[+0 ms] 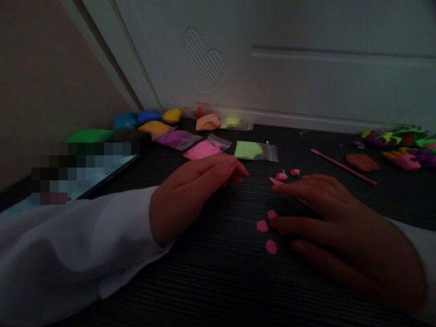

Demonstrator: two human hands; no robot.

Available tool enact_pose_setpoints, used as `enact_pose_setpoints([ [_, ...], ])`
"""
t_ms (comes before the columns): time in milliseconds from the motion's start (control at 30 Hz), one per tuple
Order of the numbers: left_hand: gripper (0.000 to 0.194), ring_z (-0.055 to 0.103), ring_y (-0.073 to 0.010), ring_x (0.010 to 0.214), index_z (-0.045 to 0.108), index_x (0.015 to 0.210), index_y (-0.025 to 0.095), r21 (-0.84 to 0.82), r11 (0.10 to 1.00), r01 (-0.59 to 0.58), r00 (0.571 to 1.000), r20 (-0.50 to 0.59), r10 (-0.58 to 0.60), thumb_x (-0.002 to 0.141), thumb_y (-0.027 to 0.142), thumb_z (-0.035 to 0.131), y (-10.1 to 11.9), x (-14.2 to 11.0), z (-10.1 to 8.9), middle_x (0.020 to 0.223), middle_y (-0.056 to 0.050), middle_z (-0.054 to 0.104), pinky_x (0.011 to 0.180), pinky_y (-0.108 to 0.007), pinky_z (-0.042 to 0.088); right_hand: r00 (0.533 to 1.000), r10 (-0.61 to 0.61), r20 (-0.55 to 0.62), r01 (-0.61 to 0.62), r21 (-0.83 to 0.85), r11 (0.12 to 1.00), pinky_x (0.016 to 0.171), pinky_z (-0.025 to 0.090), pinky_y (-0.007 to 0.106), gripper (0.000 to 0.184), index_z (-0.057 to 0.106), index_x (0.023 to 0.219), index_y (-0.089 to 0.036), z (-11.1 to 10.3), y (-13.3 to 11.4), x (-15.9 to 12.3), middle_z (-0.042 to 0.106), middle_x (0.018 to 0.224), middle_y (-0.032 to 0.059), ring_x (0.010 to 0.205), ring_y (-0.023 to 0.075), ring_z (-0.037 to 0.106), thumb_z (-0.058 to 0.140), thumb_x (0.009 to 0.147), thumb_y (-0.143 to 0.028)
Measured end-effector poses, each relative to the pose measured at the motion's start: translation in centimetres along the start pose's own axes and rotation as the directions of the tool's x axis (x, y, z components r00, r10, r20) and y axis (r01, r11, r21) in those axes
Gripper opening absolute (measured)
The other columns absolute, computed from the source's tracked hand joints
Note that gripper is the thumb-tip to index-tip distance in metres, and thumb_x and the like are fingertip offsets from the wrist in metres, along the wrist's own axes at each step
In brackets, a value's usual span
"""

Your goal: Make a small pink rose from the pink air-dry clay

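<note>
My right hand (335,222) is spread low over the dark ridged table, palm down. One fingertip touches a small pink clay disc (271,214), and another finger rests by a flat pink clay piece (275,181). Two more pink discs, one (262,226) and another (271,247), lie just left of the fingers. Beyond the fingertips are two tiny pink clay buds, one (281,175) with a green tip and one (294,172). My left hand (199,193) rests on the table with loosely bent fingers; nothing shows in it, though its palm is hidden.
Behind my left hand lie bags of pink clay (204,149), light green clay (248,150) and purple clay (175,139). A tablet-like screen (112,175) lies at left. At right are a pink stick tool (344,166), a brown clay lump (362,162) and shaped clay pieces (402,159).
</note>
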State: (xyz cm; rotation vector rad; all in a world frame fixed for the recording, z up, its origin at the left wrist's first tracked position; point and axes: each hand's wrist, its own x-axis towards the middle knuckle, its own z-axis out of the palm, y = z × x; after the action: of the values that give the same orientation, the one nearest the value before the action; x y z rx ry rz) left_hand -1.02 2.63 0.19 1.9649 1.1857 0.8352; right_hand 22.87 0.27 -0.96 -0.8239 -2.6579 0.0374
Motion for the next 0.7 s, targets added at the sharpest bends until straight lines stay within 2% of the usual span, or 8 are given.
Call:
enact_pose_setpoints([
  [200,0.03,0.053,-0.0079,0.078,0.059,0.089,0.026,0.013,1.0,0.011,1.0,-0.005,-0.011,0.09,0.039,0.032,0.16,-0.09,-0.06,0.083,0.009,0.06,0.074,-0.018,0.039,1.0,0.013,-0.002,-0.013,0.005,1.0,0.092,0.031,0.046,0.028,0.058,0.107,-0.026,-0.05,-0.09,0.08,0.045,0.126,0.006,0.114,0.0236,0.038,0.049,0.081,-0.025],
  [400,0.031,0.053,-0.0095,0.077,0.059,0.089,0.024,0.017,1.0,0.012,1.0,-0.01,-0.012,0.09,0.038,0.032,0.36,-0.04,-0.05,0.083,0.007,0.06,0.074,-0.02,0.039,1.0,0.03,0.004,-0.03,0.017,0.999,0.092,0.031,0.046,0.024,0.059,0.103,-0.026,-0.1,-0.15,0.05,0.046,0.123,0.0047,0.112,0.0228,0.039,0.048,0.081,-0.025],
  [500,0.03,0.052,-0.0093,0.076,0.059,0.089,0.024,0.014,1.0,0.009,1.0,-0.01,-0.009,0.09,0.038,0.032,0.34,-0.14,0.02,0.083,0.007,0.06,0.075,-0.02,0.039,0.998,0.043,-0.034,-0.042,0.029,0.999,0.092,0.032,0.041,0.025,0.057,0.104,-0.022,-0.08,-0.2,-0.01,0.047,0.122,0.0061,0.113,0.0201,0.039,0.046,0.083,-0.023],
  [700,0.03,0.052,-0.0102,0.077,0.06,0.088,0.023,0.017,1.0,0.022,0.999,-0.031,-0.022,0.09,0.037,0.033,0.37,-0.08,0.04,0.081,0.006,0.06,0.072,-0.02,0.039,0.998,0.039,-0.042,-0.038,0.019,0.999,0.09,0.033,0.041,0.018,0.061,0.094,-0.022,-0.06,-0.11,0.03,0.051,0.119,0.0055,0.111,0.0206,0.041,0.049,0.081,-0.021],
])
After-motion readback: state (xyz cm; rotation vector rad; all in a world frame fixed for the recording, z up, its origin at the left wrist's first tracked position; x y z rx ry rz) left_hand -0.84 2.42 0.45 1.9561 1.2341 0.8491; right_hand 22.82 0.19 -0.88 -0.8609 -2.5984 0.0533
